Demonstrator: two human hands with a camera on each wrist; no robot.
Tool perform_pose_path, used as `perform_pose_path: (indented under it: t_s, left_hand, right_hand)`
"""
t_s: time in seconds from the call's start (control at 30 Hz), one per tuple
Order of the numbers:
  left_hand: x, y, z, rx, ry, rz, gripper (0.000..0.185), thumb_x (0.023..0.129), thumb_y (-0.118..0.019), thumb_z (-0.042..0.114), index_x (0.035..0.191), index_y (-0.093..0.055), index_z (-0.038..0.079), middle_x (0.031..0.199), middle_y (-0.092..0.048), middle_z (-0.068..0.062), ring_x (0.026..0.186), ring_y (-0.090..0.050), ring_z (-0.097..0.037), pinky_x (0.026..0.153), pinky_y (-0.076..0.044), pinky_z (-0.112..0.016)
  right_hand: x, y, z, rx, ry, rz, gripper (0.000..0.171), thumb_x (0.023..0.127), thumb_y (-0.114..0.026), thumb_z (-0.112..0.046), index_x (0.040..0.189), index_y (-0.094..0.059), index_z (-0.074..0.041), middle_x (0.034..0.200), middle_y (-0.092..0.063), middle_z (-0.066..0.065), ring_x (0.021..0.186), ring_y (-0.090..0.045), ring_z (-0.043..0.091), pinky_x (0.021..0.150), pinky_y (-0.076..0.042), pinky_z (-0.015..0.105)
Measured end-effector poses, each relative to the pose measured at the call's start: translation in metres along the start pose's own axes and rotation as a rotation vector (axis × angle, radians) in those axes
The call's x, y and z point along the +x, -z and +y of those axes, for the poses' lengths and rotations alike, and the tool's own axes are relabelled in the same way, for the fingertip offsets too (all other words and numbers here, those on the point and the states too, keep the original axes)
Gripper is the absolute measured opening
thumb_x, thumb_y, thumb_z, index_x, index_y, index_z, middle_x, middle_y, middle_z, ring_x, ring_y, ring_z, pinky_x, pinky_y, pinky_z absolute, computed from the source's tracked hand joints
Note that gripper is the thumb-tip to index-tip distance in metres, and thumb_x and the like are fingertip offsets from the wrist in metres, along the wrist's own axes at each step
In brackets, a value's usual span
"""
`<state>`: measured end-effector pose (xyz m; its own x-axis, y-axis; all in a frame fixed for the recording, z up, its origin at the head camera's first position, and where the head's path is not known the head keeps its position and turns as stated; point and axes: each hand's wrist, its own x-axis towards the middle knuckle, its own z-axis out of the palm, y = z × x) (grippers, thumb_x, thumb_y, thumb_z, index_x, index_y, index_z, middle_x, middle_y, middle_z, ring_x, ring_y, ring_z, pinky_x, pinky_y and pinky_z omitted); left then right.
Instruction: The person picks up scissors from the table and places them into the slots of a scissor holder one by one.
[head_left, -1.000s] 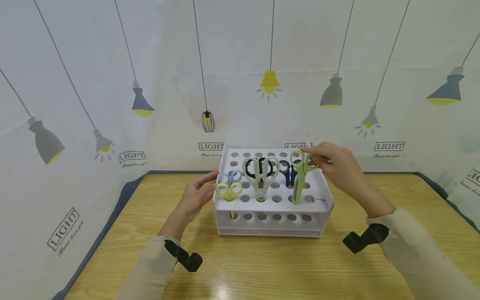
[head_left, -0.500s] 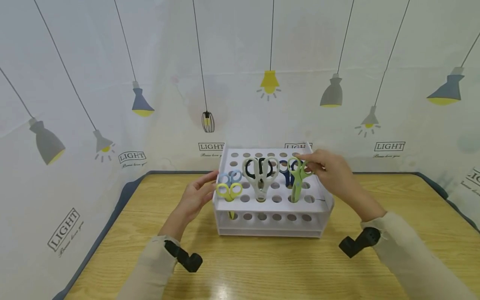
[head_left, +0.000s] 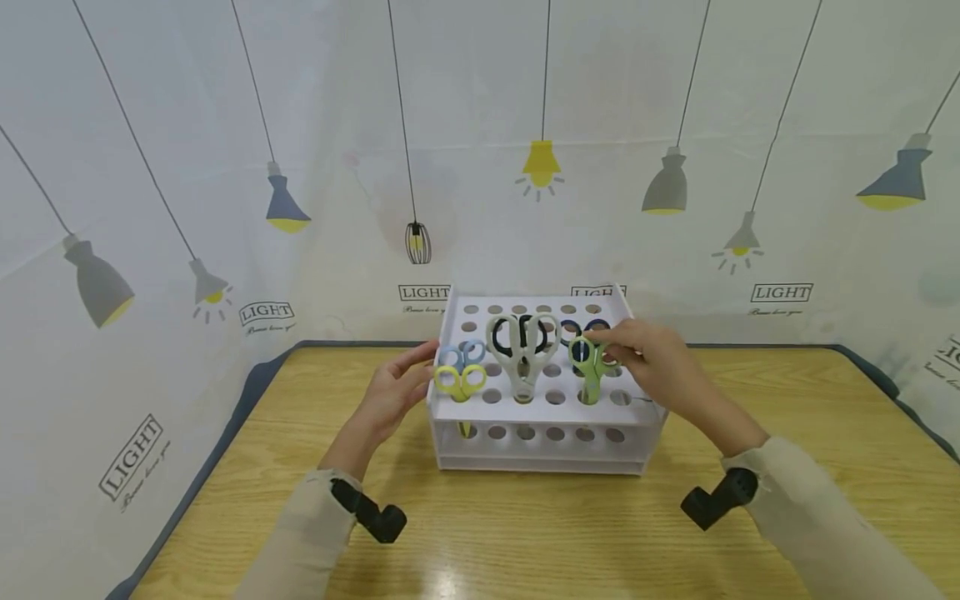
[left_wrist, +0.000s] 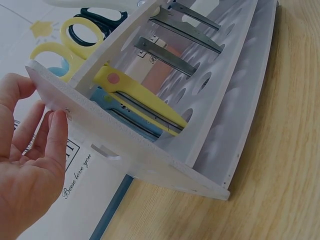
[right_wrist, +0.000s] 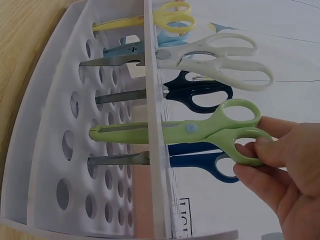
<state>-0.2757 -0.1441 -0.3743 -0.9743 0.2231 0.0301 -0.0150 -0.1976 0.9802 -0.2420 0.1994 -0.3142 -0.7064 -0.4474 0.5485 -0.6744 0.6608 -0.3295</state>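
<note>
Two fingers of the right hand [head_left: 651,360] pinched the green plastic-handled scissors [right_wrist: 200,129], blades seated in the white perforated plastic rack [head_left: 540,417] – a skewed push could jam them – while the open left hand [head_left: 393,392] steadied its side.

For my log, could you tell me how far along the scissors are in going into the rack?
Done: yellow scissors, white scissors and others stand in the rack. In hand: the right hand pinches the green scissors, blades through a front-row hole. The left hand touches the rack's side. Left: releasing the green pair.
</note>
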Motion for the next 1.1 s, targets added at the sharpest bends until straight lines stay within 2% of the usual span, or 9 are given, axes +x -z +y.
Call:
perform_pose_path:
  t_s: [0.2,0.47,1.1]
  left_hand:
    - [-0.002,0.001,0.000,0.016,-0.052,-0.023,0.050,0.086,-0.060,0.010,0.133,-0.046,0.002,0.133,-0.041,-0.013,0.111,-0.050,-0.018,0.090,-0.046,-0.026]
    - [-0.001,-0.001,0.001,-0.010,0.026,0.007,0.048,0.090,-0.053,0.002,0.136,-0.041,0.000,0.137,-0.037,-0.013,0.114,-0.048,-0.018,0.092,-0.044,-0.026]
    - [-0.001,-0.001,0.002,-0.008,0.031,0.022,0.046,0.089,-0.054,0.003,0.134,-0.044,0.002,0.135,-0.041,-0.010,0.113,-0.049,-0.017,0.091,-0.044,-0.025]
  right_hand:
    - [-0.003,-0.003,0.001,0.003,-0.010,-0.032,0.032,0.081,-0.064,0.004,0.111,-0.067,-0.006,0.078,-0.063,0.003,0.066,-0.054,0.012,0.054,-0.044,0.026]
    - [-0.008,-0.010,0.004,0.035,-0.035,-0.069,0.032,0.080,-0.065,0.004,0.110,-0.067,-0.006,0.087,-0.066,0.004,0.069,-0.060,0.012,0.052,-0.043,0.023]
    - [-0.009,-0.016,0.003,0.001,-0.057,-0.038,0.032,0.081,-0.063,0.003,0.111,-0.068,-0.009,0.085,-0.064,0.002,0.065,-0.053,0.012,0.053,-0.042,0.025]
